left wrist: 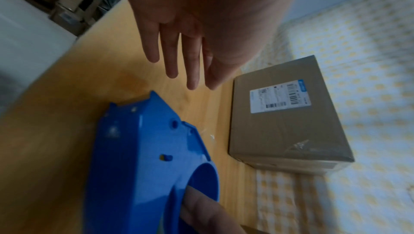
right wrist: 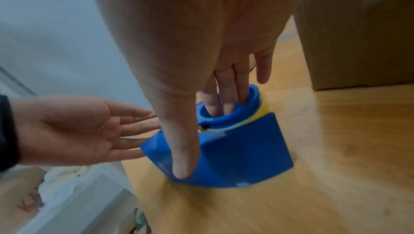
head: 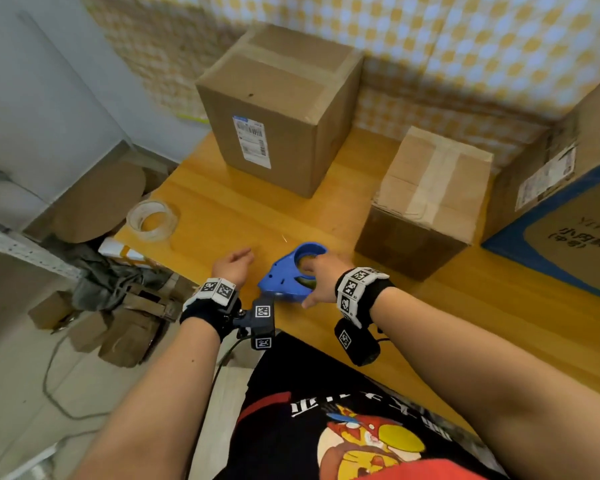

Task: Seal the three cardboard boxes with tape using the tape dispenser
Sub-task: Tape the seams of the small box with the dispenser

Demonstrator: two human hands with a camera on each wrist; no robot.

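Observation:
The blue tape dispenser (head: pixel 284 273) (left wrist: pixel 139 158) (right wrist: pixel 241 149) stands on the wooden table (head: pixel 222 209) near its front edge. My right hand (head: pixel 321 278) (right wrist: pixel 199 131) grips it, with several fingers pushed into its round hub and the thumb laid down its outer side. My left hand (head: pixel 232 265) (left wrist: pixel 179 52) (right wrist: pixel 89 131) hovers just left of the dispenser, fingers straight, holding nothing. Three cardboard boxes stand behind: a tall labelled one (head: pixel 278 109) (left wrist: pixel 286 114), a small one (head: pixel 426 199) with tape across its top, and a large blue-printed one (head: pixel 561 188) at the right.
A roll of clear tape (head: pixel 152 220) lies at the table's left edge. Beyond that edge, on the floor, are flattened cardboard and bags (head: pixel 118 306). A checked cloth (head: pixel 465 46) hangs behind the boxes.

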